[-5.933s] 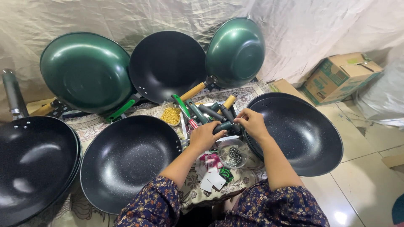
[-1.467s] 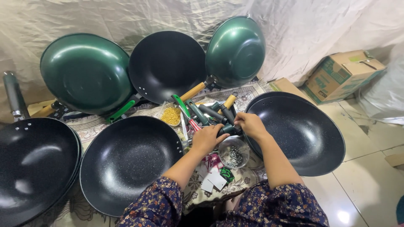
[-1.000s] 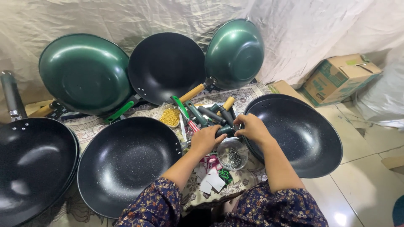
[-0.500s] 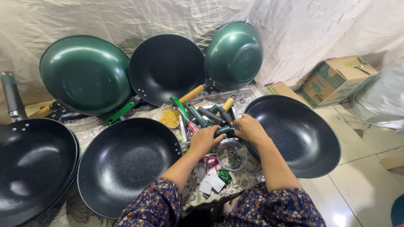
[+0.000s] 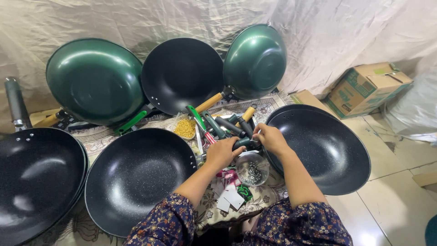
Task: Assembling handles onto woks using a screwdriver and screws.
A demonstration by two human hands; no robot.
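My left hand (image 5: 223,152) and my right hand (image 5: 269,137) meet over the mat, both closed around a dark pan handle (image 5: 242,143) held between them. Just below them stands a clear bowl of small metal screws (image 5: 253,169). Behind the hands lies a pile of loose handles (image 5: 217,125), some green, some dark, some wooden. A black speckled wok (image 5: 136,177) lies left of my left arm, and another black wok (image 5: 325,148) lies right of my right arm.
Two green woks (image 5: 93,82) (image 5: 255,61) and a black one (image 5: 182,75) lean against the cloth backdrop. A stack of black woks (image 5: 36,177) fills the far left. A small dish of yellow bits (image 5: 185,129), paper tags (image 5: 232,198) and a cardboard box (image 5: 366,86) are nearby.
The hands have stayed together over the handle pile with only small shifts; the right hand has turned slightly on the dark handle. The woks have not moved.
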